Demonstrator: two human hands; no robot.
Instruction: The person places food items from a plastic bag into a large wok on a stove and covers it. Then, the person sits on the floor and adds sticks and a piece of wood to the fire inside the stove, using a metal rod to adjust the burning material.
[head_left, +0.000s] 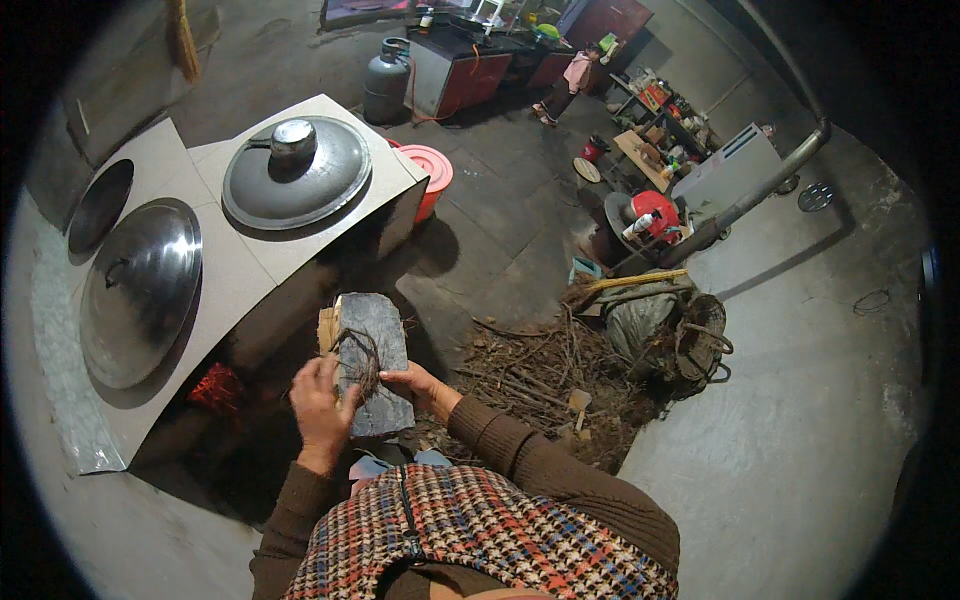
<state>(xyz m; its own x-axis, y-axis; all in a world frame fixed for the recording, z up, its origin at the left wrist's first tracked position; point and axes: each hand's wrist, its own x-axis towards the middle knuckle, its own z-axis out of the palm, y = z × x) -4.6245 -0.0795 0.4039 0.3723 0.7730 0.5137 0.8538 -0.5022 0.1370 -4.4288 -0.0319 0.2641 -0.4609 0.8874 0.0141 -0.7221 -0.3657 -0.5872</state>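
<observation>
A small bundle of dry twigs (363, 367) lies between my hands, above a grey stone-like slab (375, 315). My right hand (417, 384) grips the bundle from the right with its thumb on it. My left hand (324, 405) is at the bundle's left side, fingers slightly spread; whether it grips any twigs I cannot tell. A piece of light wood (327, 330) shows behind the slab's left edge. Left of my hands, embers glow red (217, 388) in the opening of a tiled stove (247, 259).
Metal lids (330, 180) (142, 300) cover woks on the stove. Broken twigs (525, 382) are heaped on the floor at right, beside a wicker basket (701, 341). A pink lidded bucket (427, 169) stands past the stove. Another person (574, 79) is near the far cabinets.
</observation>
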